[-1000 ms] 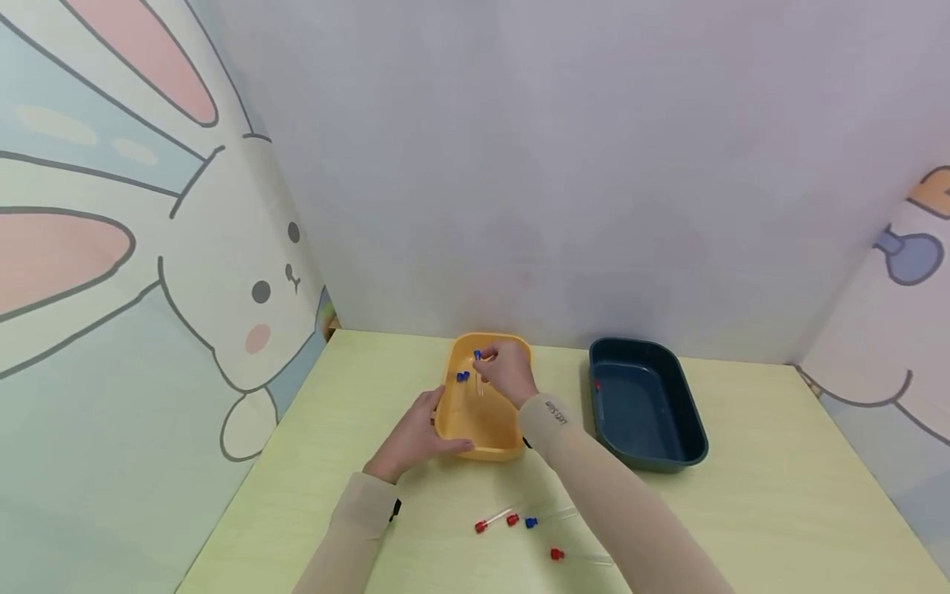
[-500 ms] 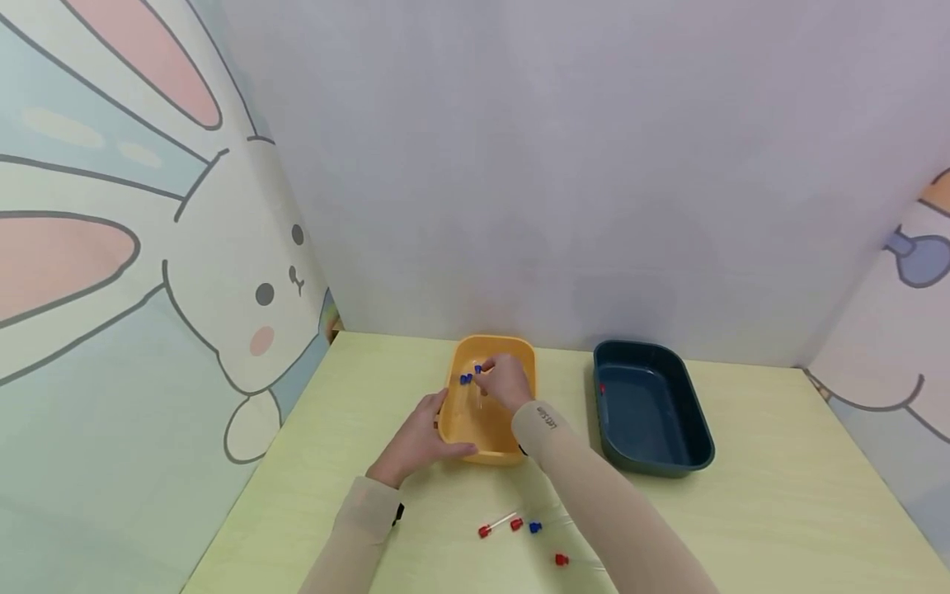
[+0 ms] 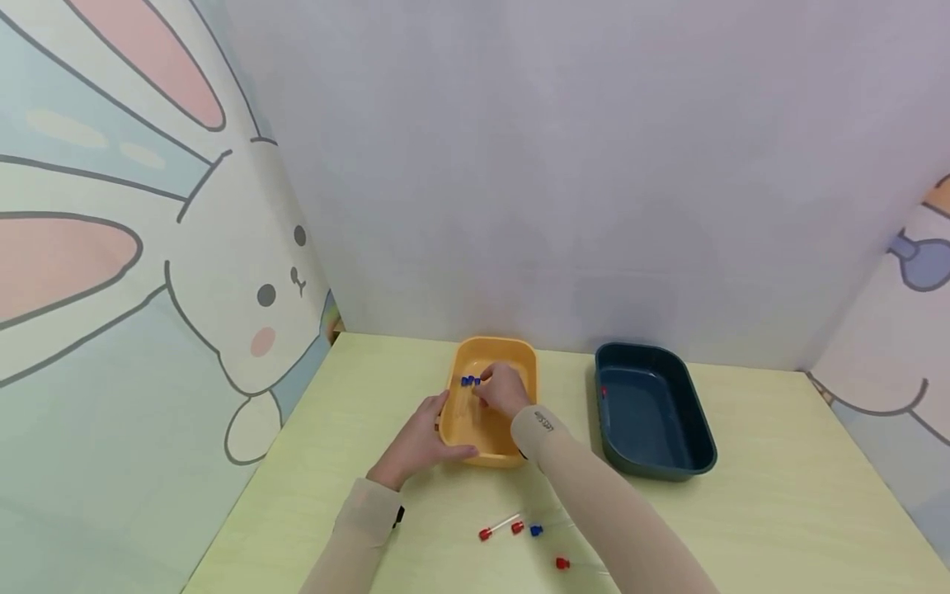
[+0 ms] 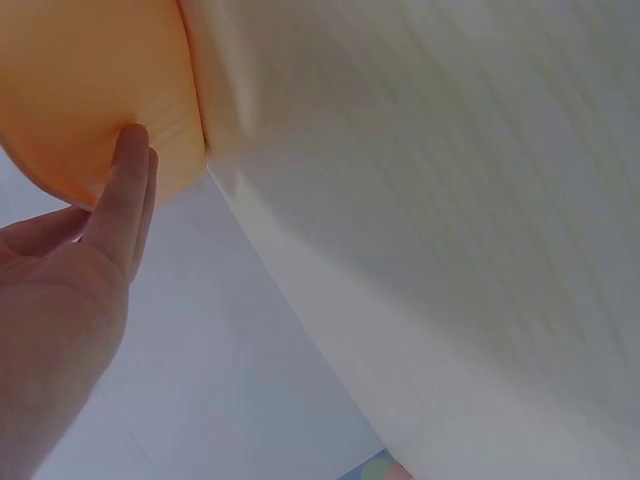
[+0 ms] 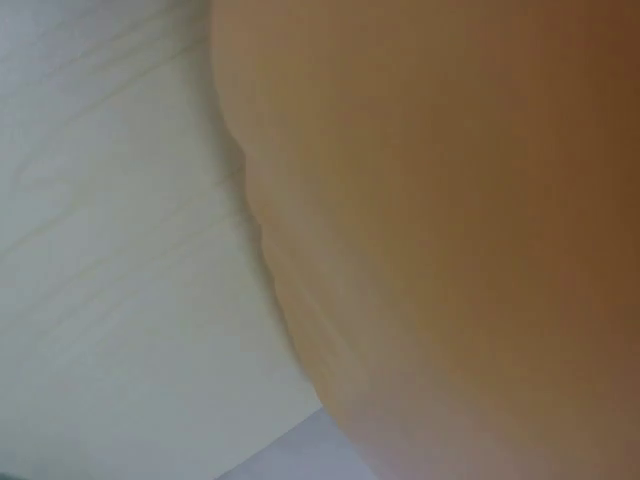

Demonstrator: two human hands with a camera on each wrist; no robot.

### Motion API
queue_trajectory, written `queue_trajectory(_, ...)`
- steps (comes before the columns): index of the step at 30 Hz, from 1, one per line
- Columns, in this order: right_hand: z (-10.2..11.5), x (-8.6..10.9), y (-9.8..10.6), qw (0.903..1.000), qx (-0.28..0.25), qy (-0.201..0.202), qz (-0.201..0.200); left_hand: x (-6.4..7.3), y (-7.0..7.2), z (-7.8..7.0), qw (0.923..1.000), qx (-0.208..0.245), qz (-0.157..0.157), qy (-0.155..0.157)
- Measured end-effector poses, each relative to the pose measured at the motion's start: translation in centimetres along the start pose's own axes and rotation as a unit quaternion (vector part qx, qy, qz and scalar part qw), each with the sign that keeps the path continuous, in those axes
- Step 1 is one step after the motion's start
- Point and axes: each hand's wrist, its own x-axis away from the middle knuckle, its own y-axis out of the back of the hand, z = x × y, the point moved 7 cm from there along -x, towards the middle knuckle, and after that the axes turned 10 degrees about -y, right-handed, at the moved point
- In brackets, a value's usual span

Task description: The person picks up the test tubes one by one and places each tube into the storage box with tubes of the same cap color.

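Observation:
In the head view, a yellow tray point(image 3: 490, 459) stands near the back of the table. My left hand point(image 3: 417, 447) rests against its left side and near corner; in the left wrist view, straight fingers point(image 4: 128, 185) touch the outer wall. Inside the tray, my right hand point(image 3: 505, 389) pinches a small clear tube with a blue cap point(image 3: 477, 381). Beside that cap lie two more blue caps point(image 3: 467, 381); their tubes are faint. The right wrist view shows only the tray's yellow-orange wall point(image 5: 450, 220) close up, with the right hand out of sight.
A dark blue tray point(image 3: 653, 412) stands to the right, with a red cap point(image 3: 604, 391) at its left side. On the table in front lie red-capped tubes point(image 3: 486, 534) and a blue-capped tube point(image 3: 536, 530), partly behind the right forearm. A wall point(image 3: 519, 206) rises behind.
My right hand has lowered the blue-capped tube into the yellow tray, bringing its cap level with the other two. The left hand stays at the tray's side. The head view has shifted slightly.

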Motion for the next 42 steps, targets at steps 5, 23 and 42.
queue_trajectory(5,-0.6,-0.2,-0.3,0.9995,-0.023,-0.014,0.017,0.0,-0.1,-0.1,1.0,-0.003,0.003,0.001)
queue_trajectory(23,-2.8,-2.0,-0.1,0.9948,-0.095,-0.036,-0.002,-0.1,-0.1,0.2,0.9999,-0.008,-0.002,0.01)
queue_trajectory(42,-2.2,-1.6,0.2,0.9948,-0.102,0.001,-0.001,-0.2,-0.1,-0.1,0.9999,-0.01,0.0,0.002)
